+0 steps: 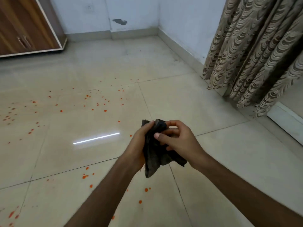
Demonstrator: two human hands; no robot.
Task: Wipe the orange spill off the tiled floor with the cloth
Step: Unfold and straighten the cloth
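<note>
Dark cloth [153,158] gripped by left hand [139,142], right hand [179,141], orange spill [105,110] on tiled floor [221,161]

1. The cloth [154,154] is dark grey, near black.
2. Left of the cloth and below it, the spill [105,110]: bright orange dots.
3. Around it, the tiled floor [180,102] is glossy cream with thin dark lines.
4. Up right of it, the curtain [255,46]: beige with brown scallop rows.
5. Up left, the cupboard [24,25]: brown wood grain, cream edge.
6. Beyond, the wall [131,10]: pale bluish white, one dark grey patch [120,21].
</note>
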